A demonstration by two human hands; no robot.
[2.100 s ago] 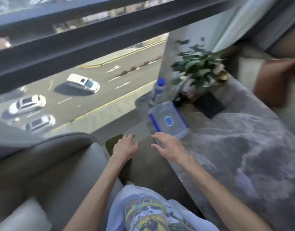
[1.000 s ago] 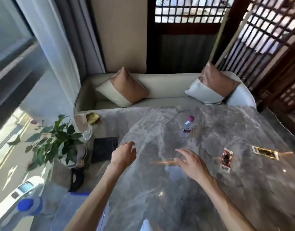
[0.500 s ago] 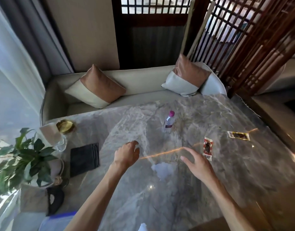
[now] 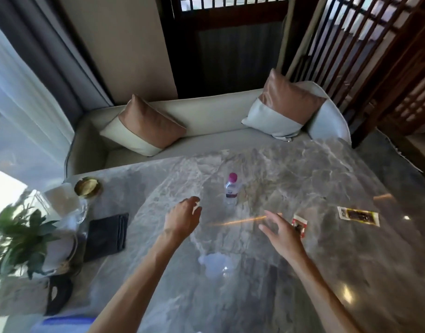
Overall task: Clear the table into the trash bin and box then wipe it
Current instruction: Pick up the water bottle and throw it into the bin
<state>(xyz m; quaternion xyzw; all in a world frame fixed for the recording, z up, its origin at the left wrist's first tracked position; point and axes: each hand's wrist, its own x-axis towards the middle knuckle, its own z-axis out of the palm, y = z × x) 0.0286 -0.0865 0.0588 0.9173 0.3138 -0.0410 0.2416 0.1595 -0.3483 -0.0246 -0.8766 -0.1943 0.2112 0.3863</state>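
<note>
A grey marble table (image 4: 266, 296) fills the view. A small clear bottle with a pink cap (image 4: 231, 188) stands upright near its middle. A red and white snack packet (image 4: 300, 224) lies to the right, and a yellow and black packet (image 4: 358, 215) farther right. My left hand (image 4: 182, 218) hovers over the table with its fingers apart, just left of the bottle and holding nothing. My right hand (image 4: 278, 234) is open too, its fingers next to the red packet. A blue-rimmed plastic box (image 4: 67, 320) peeks in at the bottom left.
At the table's left edge stand a potted plant (image 4: 21, 239), a folded dark cloth (image 4: 107, 236), a gold ashtray (image 4: 88, 187), a glass holder with napkins (image 4: 65, 203) and a black object (image 4: 59, 294). A cream sofa (image 4: 206, 121) with two cushions lies beyond.
My view has swung from the window and the box on the left to the table's middle. Both hands have moved forward toward the bottle and the red packet.
</note>
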